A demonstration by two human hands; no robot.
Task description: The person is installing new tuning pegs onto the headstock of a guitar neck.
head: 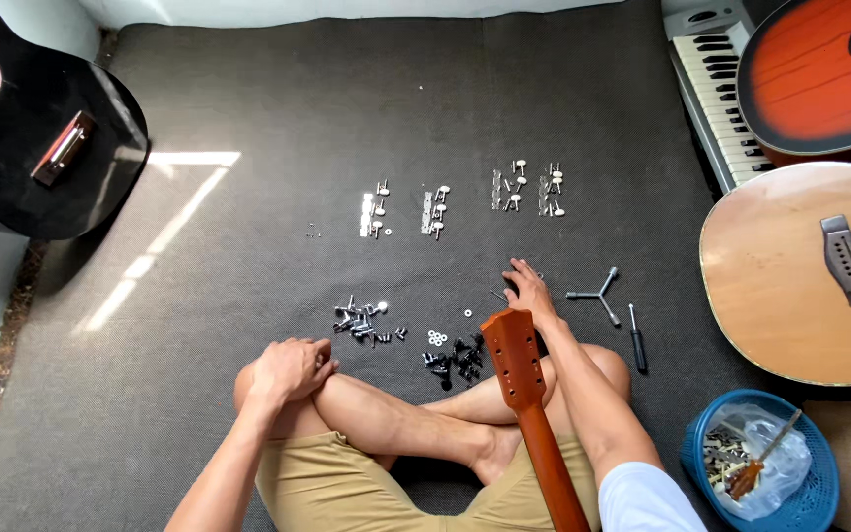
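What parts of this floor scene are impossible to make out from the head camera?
Head view only:
- Right hand: its fingertips press on the mat, hiding whatever small part lies under them.
- Guitar neck: its lower end is cut off by the bottom edge.
- Small dark parts: too small to tell apart.
- Blue basket: its contents are blurred by a clear bag.
- Black guitar: cut off by the left edge.

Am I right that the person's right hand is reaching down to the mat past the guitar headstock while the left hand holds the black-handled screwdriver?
Not quite. The head view shows the left hand resting on the knee, holding nothing. The black-handled screwdriver lies untouched on the mat, to the right of the right hand. The rest holds: the right hand reaches down to the mat just past the guitar headstock.
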